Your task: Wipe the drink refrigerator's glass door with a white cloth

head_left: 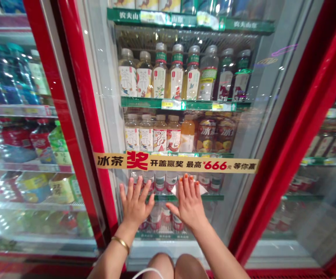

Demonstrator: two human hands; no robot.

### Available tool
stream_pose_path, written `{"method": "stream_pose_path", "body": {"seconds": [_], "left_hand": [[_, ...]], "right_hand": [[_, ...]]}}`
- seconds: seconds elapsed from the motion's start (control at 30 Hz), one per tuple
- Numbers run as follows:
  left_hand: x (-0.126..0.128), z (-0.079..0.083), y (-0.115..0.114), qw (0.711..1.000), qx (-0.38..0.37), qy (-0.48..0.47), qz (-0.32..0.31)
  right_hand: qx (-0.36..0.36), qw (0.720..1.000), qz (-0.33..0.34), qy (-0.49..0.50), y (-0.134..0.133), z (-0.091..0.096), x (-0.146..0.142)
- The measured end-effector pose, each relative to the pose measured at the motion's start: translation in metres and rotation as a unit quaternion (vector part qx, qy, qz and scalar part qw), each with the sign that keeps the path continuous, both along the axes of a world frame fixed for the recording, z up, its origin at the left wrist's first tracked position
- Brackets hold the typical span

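So both hands are up at a drinks fridge's glass door point(238, 193). The left hand point(135, 205) is released, fingers fanned out, palm to the glass, nothing in it. A gold bracelet point(120, 245) sits on that wrist. The right hand point(190, 201) isn't clenched either: it lies flat over a white wipe point(203, 190), which is between the hand and the glass with corners poking out both sides. Orange polish on those nails, btw.

Right above the fingertips there's a yellowish sticker point(194, 164) across the door, super readable: 冰茶 奖 开盖赢奖 最高¥666元 等你赢. The 奖 and 666 are in red, most of the rest black.

Behind the glass, the green shelf strip point(245, 25) up top says 农夫山泉, partly hidden by price tags point(153, 17) too blurry for me to read. The pale-labelled bottles point(127, 79) at the left end of the next shelf say 茶π, and so do the shorter bottles point(132, 133) a shelf down. Dark bottles point(208, 133) to their right show a big 冰, next character cut off. The pink-labelled bottles point(160, 182) under the sticker? Can't make out a word.
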State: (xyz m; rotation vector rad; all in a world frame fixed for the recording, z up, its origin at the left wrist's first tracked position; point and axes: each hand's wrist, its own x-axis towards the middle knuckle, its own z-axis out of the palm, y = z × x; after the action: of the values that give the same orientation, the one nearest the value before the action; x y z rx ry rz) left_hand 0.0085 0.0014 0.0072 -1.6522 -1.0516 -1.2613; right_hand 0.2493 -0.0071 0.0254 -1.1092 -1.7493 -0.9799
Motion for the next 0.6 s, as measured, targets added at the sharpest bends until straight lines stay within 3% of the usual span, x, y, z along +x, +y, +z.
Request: {"method": "stream_pose_path", "body": {"seconds": [0.07, 0.17, 0.23, 0.3, 0.37, 0.43, 0.5, 0.6], "left_hand": [[0.001, 0.0, 0.0, 1.0, -0.001, -0.004, -0.001], [0.004, 0.001, 0.001, 1.0, 0.01, -0.01, -0.003], [0.006, 0.002, 0.001, 1.0, 0.02, -0.013, -0.004], [0.006, 0.004, 0.001, 1.0, 0.023, -0.012, -0.007], [0.006, 0.005, 0.0, 1.0, 0.022, -0.009, -0.008], [0.004, 0.006, -0.001, 1.0, 0.02, -0.006, -0.007], [0.003, 0.006, -0.002, 1.0, 0.016, -0.004, -0.008], [0.004, 0.005, -0.001, 1.0, 0.017, -0.005, -0.008]], "right_hand": [[0.007, 0.999, -0.018, 0.031, 0.003, 0.0, 0.031], [0.002, 0.971, -0.08, 0.224, 0.014, 0.014, 0.082], [0.0, 0.941, -0.091, 0.325, 0.017, 0.019, 0.084], [-0.006, 0.947, -0.077, 0.313, 0.014, 0.011, 0.055], [-0.014, 0.978, -0.058, 0.202, 0.008, -0.007, 0.014], [-0.006, 0.997, -0.035, 0.071, 0.002, -0.024, -0.009], [0.002, 0.998, -0.033, 0.044, 0.001, -0.029, 0.002], [0.003, 0.972, -0.085, 0.219, 0.012, -0.011, 0.063]]}}
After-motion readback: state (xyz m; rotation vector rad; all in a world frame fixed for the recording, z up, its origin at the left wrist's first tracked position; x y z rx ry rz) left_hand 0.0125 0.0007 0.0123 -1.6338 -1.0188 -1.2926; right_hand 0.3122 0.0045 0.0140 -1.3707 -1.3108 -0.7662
